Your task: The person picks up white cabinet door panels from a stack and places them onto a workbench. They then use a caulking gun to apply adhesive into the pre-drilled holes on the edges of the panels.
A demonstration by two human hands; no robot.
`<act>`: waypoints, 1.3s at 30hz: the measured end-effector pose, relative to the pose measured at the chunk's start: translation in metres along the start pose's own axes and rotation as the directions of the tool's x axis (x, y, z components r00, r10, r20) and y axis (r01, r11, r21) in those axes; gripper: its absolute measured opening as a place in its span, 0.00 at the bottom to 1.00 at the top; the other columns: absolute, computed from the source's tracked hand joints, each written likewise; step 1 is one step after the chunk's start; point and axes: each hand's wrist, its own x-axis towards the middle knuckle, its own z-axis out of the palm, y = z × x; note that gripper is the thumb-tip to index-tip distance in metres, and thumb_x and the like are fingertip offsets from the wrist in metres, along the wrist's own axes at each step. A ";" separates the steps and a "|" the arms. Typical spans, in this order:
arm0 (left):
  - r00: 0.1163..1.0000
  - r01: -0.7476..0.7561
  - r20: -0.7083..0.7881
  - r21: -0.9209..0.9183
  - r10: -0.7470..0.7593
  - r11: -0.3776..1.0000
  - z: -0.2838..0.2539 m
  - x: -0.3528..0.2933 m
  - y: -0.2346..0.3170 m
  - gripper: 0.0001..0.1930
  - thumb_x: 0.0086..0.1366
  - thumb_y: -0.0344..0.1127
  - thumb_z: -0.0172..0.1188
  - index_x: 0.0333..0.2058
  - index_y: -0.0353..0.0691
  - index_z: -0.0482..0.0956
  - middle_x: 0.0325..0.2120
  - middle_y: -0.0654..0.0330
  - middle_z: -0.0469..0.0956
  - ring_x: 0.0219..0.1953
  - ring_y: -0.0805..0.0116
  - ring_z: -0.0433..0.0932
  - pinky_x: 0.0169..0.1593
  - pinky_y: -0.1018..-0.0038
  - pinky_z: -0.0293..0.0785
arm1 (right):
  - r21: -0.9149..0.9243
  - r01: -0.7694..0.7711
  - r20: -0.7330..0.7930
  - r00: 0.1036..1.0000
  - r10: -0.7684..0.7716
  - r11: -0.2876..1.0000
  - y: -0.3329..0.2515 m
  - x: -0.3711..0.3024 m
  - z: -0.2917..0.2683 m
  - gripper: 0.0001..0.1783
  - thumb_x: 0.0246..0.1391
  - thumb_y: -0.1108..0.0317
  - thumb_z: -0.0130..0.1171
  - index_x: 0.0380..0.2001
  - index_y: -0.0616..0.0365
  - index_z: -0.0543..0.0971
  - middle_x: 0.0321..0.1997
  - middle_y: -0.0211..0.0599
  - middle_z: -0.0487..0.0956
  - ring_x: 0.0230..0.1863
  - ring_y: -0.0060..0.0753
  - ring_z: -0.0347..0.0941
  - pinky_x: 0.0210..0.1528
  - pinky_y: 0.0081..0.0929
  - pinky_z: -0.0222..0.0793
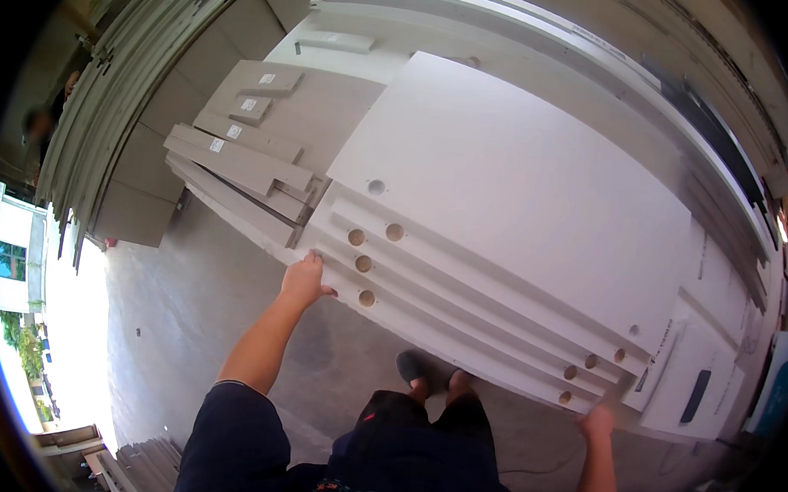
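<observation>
In front of me lie several white panels [489, 297], stepped one over another, with round holes near their ends. My left hand [303, 281] grips the left end of the nearest white panel [460, 340], its thumb lying beside a round hole [366, 298]. At that panel's right end my right hand [595, 421] is closed on the near corner; its fingers are partly hidden and slightly blurred. A large plain white panel [515, 154] covers the back of the stack.
Left of the stack, grey-beige boards [238, 156] with small white labels lie across a larger panel. Tall boards [127, 63] stand on edge at the far left. Long white strips [513, 16] run along the back. On the right lies a white piece with a dark slot [695, 395].
</observation>
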 end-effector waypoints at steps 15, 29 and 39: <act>0.975 0.153 0.150 0.071 -0.162 0.986 -0.013 0.010 0.021 0.47 0.37 0.50 0.74 0.53 0.30 0.64 0.59 0.46 0.60 0.55 0.56 0.69 0.54 0.69 0.70 | 0.099 0.605 -0.768 0.552 -0.326 0.790 -0.188 0.197 -0.353 0.20 0.52 0.57 0.56 0.43 0.60 0.75 0.44 0.46 0.75 0.46 0.43 0.71 0.46 0.37 0.67; 0.974 0.143 0.138 0.229 -0.178 0.963 -0.013 0.005 0.017 0.31 0.45 0.42 0.67 0.48 0.34 0.70 0.51 0.51 0.68 0.53 0.59 0.69 0.54 0.67 0.67 | 0.259 0.690 -0.651 0.642 -0.405 0.676 -0.263 0.306 -0.400 0.28 0.58 0.46 0.46 0.32 0.66 0.76 0.33 0.51 0.77 0.37 0.50 0.72 0.42 0.36 0.65; 0.890 0.249 -0.187 -0.564 -0.416 0.787 -0.143 0.218 0.032 0.24 0.63 0.52 0.46 0.39 0.35 0.76 0.38 0.46 0.77 0.42 0.50 0.75 0.46 0.63 0.69 | 0.284 0.614 -0.611 0.707 -0.354 0.736 -0.229 0.319 -0.406 0.23 0.59 0.50 0.45 0.36 0.62 0.76 0.40 0.46 0.76 0.45 0.48 0.69 0.44 0.39 0.64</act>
